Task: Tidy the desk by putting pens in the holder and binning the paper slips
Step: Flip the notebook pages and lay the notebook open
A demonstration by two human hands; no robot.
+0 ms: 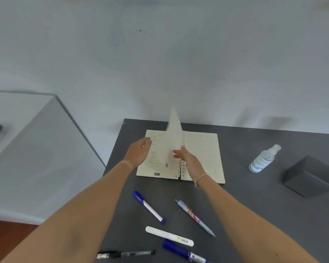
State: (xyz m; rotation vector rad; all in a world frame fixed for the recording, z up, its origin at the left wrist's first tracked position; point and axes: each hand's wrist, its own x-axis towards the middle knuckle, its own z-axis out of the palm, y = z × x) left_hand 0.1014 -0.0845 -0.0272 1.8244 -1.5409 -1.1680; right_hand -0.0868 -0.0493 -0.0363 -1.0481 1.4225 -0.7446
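Observation:
An open spiral notebook [201,149] lies at the back of the dark grey desk [245,205], with one blurred page [174,137] standing upright at the spine. My left hand [139,150] hovers open over the left page. My right hand [188,158] is at the spine, fingers spread against the standing page. Several pens lie near the front: a blue-capped pen [148,206], a patterned pen [195,217], a white marker [169,236], a dark blue marker [184,253] and a black pen [125,254]. No paper slips can be made out.
A clear spray bottle [264,159] lies tilted to the right of the notebook. A dark grey box [310,177] sits at the right edge. A white cabinet [27,149] stands left of the desk, with a gap between them. A white wall rises behind.

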